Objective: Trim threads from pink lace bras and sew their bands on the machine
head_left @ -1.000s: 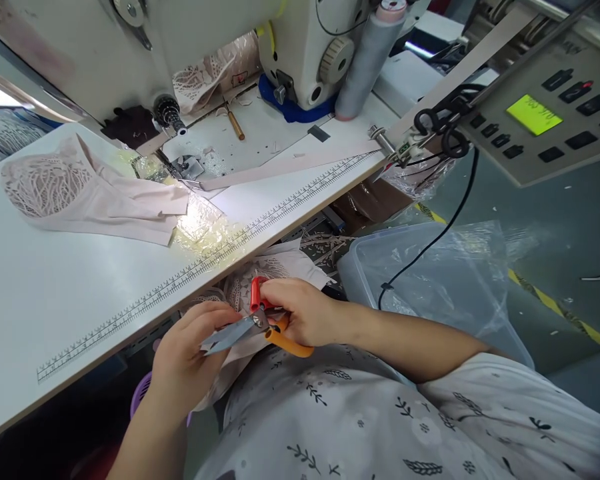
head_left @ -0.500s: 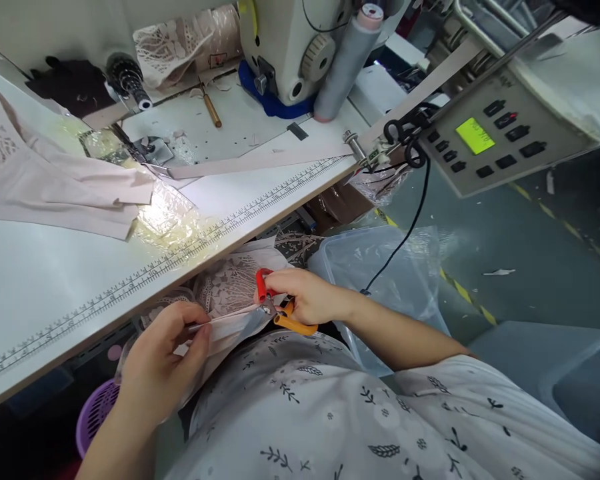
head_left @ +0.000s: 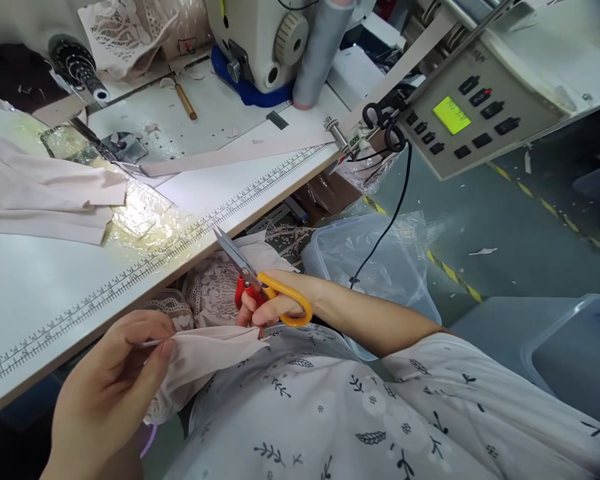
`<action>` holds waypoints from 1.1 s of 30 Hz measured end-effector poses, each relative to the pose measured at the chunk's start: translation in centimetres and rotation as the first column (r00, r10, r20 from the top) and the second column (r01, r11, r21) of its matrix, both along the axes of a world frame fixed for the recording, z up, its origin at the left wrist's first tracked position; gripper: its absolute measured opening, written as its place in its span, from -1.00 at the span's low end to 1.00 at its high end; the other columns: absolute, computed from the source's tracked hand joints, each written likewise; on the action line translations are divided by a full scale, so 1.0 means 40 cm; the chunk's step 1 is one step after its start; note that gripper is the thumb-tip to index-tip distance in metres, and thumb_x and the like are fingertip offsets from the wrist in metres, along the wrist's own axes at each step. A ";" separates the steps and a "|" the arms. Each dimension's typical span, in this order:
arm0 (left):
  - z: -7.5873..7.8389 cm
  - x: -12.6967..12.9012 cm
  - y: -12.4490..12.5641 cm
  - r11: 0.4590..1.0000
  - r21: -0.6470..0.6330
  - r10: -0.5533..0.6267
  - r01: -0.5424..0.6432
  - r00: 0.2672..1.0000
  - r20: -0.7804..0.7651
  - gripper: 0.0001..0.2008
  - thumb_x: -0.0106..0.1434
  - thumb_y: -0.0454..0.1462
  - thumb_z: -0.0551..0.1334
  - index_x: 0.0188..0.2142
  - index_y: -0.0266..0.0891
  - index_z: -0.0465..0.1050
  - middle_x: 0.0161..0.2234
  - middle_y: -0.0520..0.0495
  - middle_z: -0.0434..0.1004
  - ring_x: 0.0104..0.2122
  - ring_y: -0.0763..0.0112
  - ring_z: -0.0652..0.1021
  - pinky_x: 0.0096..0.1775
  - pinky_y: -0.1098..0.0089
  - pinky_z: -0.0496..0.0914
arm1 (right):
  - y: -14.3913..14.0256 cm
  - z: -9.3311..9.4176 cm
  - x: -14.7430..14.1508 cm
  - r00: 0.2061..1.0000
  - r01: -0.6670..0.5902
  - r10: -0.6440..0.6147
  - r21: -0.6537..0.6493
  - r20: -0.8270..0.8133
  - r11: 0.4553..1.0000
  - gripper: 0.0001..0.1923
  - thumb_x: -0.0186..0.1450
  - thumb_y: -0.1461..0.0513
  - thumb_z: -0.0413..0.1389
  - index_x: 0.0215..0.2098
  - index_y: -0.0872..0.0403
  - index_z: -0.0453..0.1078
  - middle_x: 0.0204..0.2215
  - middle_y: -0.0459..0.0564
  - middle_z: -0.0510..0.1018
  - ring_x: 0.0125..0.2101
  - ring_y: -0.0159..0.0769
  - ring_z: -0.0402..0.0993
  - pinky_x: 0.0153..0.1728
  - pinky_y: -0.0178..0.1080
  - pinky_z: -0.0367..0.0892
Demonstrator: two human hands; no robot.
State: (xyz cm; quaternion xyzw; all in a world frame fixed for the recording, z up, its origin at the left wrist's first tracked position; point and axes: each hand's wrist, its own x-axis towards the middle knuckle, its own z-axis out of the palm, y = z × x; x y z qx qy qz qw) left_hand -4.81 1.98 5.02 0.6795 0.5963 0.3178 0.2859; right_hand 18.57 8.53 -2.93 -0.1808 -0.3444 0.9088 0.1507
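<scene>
Pinched between thumb and fingers of my left hand (head_left: 115, 380) is the edge of a pale pink fabric piece (head_left: 210, 353), stretched across my lap. My right hand (head_left: 275, 300) holds scissors (head_left: 245, 267) with one red and one orange handle; their blades point up and left toward the table edge. Fingertips of that same hand also touch the fabric's right end. Behind the scissors lies patterned lace (head_left: 215, 287), partly hidden by the hands and table. Whether the fabric and the lace are one garment I cannot tell.
A white table (head_left: 45, 293) with a printed ruler carries a sewing machine (head_left: 260, 47), pale fabric (head_left: 40, 187) and a wooden-handled tool (head_left: 184, 100). A control panel (head_left: 480, 113) hangs at the right. Below stand a clear plastic bin (head_left: 325, 253) and a grey bin (head_left: 500, 320).
The scissors have turned from lying along the fabric to pointing up and left, away from it. My left hand has shifted left and down with the fabric. The whole view has shifted.
</scene>
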 end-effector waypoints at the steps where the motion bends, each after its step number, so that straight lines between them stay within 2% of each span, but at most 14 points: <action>1: 0.001 0.001 0.001 1.000 -0.006 0.003 -0.003 1.000 0.015 -0.92 0.20 -0.33 0.19 -0.40 -0.11 0.35 -0.37 0.08 0.41 -0.33 0.44 0.45 -0.36 0.48 0.38 | -0.003 0.001 -0.006 1.000 -0.014 0.014 -0.015 -0.024 1.000 -0.56 -0.09 0.12 0.36 -0.48 0.11 0.19 -0.43 -0.05 0.52 -0.50 -0.43 0.45 -0.56 -0.41 0.24; 5: 0.004 -0.010 0.001 0.998 -0.061 -0.033 0.035 0.999 0.034 -0.92 0.21 -0.35 0.19 -0.32 -0.12 0.37 -0.32 0.08 0.41 -0.31 0.48 0.44 -0.32 0.51 0.37 | -0.012 0.020 -0.020 0.999 0.018 -0.015 0.083 -0.045 0.996 -0.62 -0.07 0.26 0.34 -0.48 0.10 0.19 -0.51 -0.17 0.45 -0.53 -0.49 0.37 -0.49 -0.40 0.28; 9: 0.015 -0.008 0.000 0.999 -0.038 0.011 -0.011 1.000 0.024 -0.94 0.23 -0.34 0.19 -0.32 -0.13 0.37 -0.31 0.06 0.41 -0.32 0.49 0.44 -0.35 0.50 0.36 | -0.011 0.053 -0.016 0.988 0.065 -0.103 0.287 0.118 0.956 -0.73 0.02 0.26 0.23 -0.47 0.08 0.17 -0.53 -0.18 0.38 -0.54 -0.48 0.30 -0.52 -0.38 0.24; 11: 0.019 0.006 0.003 0.998 0.016 -0.054 0.054 0.999 -0.006 -0.93 0.23 -0.36 0.17 -0.32 -0.14 0.36 -0.32 0.05 0.41 -0.33 0.49 0.45 -0.35 0.50 0.36 | -0.012 0.067 -0.014 0.922 0.110 -0.271 0.486 0.276 0.867 -0.78 0.06 0.28 0.16 -0.46 0.07 0.15 -0.53 -0.19 0.34 -0.55 -0.47 0.26 -0.50 -0.36 0.23; 14: 0.016 0.035 0.011 0.959 0.099 -0.256 0.267 0.960 -0.112 -0.87 0.21 -0.41 0.16 -0.30 -0.14 0.33 -0.33 0.05 0.42 -0.30 0.49 0.47 -0.29 0.50 0.37 | -0.012 0.080 -0.012 0.731 -0.026 -0.525 0.786 0.436 0.617 -0.74 0.03 0.35 0.13 -0.49 0.05 0.08 -0.48 -0.16 0.32 -0.49 -0.43 0.23 -0.45 -0.34 0.20; 16: 0.009 0.053 0.015 0.929 0.127 -0.327 0.348 0.931 -0.164 -0.86 0.20 -0.43 0.14 -0.31 -0.15 0.31 -0.34 0.05 0.42 -0.30 0.50 0.48 -0.28 0.51 0.38 | -0.012 0.085 -0.005 0.669 -0.175 -0.570 0.847 0.477 0.502 -0.70 0.01 0.38 0.13 -0.51 0.04 0.04 -0.43 -0.10 0.33 -0.43 -0.40 0.26 -0.42 -0.33 0.20; 17: 0.005 0.058 0.016 0.923 0.135 -0.338 0.362 0.926 -0.170 -0.86 0.20 -0.43 0.14 -0.31 -0.15 0.31 -0.34 0.05 0.43 -0.31 0.50 0.48 -0.29 0.52 0.38 | -0.011 0.088 0.000 0.668 -0.223 -0.558 0.847 0.493 0.482 -0.70 0.02 0.39 0.14 -0.51 0.04 0.05 -0.41 -0.08 0.34 -0.41 -0.38 0.28 -0.41 -0.33 0.20; 18: 0.002 0.062 0.016 0.927 0.130 -0.331 0.352 0.930 -0.160 -0.87 0.21 -0.42 0.14 -0.32 -0.15 0.31 -0.35 0.05 0.43 -0.32 0.50 0.48 -0.30 0.52 0.37 | -0.011 0.090 0.008 0.675 -0.253 -0.534 0.840 0.509 0.480 -0.70 0.03 0.38 0.14 -0.51 0.04 0.05 -0.42 -0.08 0.35 -0.41 -0.38 0.29 -0.42 -0.33 0.20; 20: -0.003 0.061 0.016 0.957 0.089 -0.266 0.275 0.958 -0.104 -0.90 0.21 -0.38 0.14 -0.34 -0.14 0.32 -0.36 0.06 0.43 -0.34 0.50 0.48 -0.33 0.52 0.37 | -0.012 0.094 0.028 0.722 -0.242 -0.467 0.819 0.511 0.521 -0.72 0.09 0.33 0.13 -0.52 0.04 0.04 -0.48 -0.11 0.36 -0.44 -0.38 0.31 -0.43 -0.34 0.20; 23: -0.007 0.050 0.015 0.996 -0.047 -0.077 0.078 0.997 0.033 -0.98 0.19 -0.31 0.19 -0.35 -0.15 0.37 -0.36 0.05 0.45 -0.39 0.49 0.47 -0.42 0.54 0.36 | -0.015 0.099 0.051 0.833 -0.096 -0.381 0.782 0.402 0.616 -0.71 0.16 0.19 0.12 -0.52 0.03 0.03 -0.48 -0.12 0.41 -0.45 -0.39 0.36 -0.44 -0.35 0.24; 25: -0.010 0.044 0.017 0.990 -0.134 0.050 -0.034 0.992 0.117 -0.96 0.16 -0.27 0.21 -0.36 -0.18 0.39 -0.36 0.02 0.46 -0.42 0.49 0.45 -0.45 0.53 0.36 | -0.019 0.098 0.054 0.862 -0.026 -0.383 0.784 0.331 0.621 -0.64 0.10 0.10 0.19 -0.50 0.03 0.05 -0.45 -0.11 0.41 -0.44 -0.40 0.35 -0.47 -0.36 0.24; 29: -0.016 0.043 0.020 0.975 -0.191 0.158 -0.110 0.954 0.256 -0.94 0.11 -0.27 0.23 -0.41 -0.22 0.39 -0.40 0.00 0.44 -0.46 0.49 0.42 -0.48 0.52 0.34 | -0.034 0.086 0.033 0.822 0.030 -0.485 0.829 0.297 0.558 -0.63 0.02 0.10 0.25 -0.48 0.04 0.11 -0.49 -0.15 0.35 -0.49 -0.43 0.26 -0.53 -0.39 0.18; 31: -0.020 0.045 0.016 0.970 -0.194 0.198 -0.147 0.940 0.276 -0.92 0.10 -0.26 0.25 -0.40 -0.22 0.40 -0.40 0.00 0.45 -0.47 0.50 0.42 -0.51 0.53 0.32 | -0.044 0.078 0.022 0.795 0.094 -0.537 0.817 0.282 0.569 -0.72 0.07 0.14 0.20 -0.45 0.06 0.17 -0.51 -0.16 0.34 -0.51 -0.44 0.22 -0.52 -0.38 0.18; 33: -0.026 0.044 0.008 0.966 -0.169 0.235 -0.195 0.935 0.265 -0.90 0.12 -0.24 0.25 -0.37 -0.22 0.40 -0.38 0.00 0.45 -0.47 0.51 0.43 -0.50 0.54 0.33 | -0.052 0.071 0.016 0.773 0.179 -0.573 0.773 0.272 0.608 -0.75 0.09 0.15 0.19 -0.42 0.07 0.21 -0.51 -0.15 0.34 -0.53 -0.44 0.22 -0.50 -0.36 0.21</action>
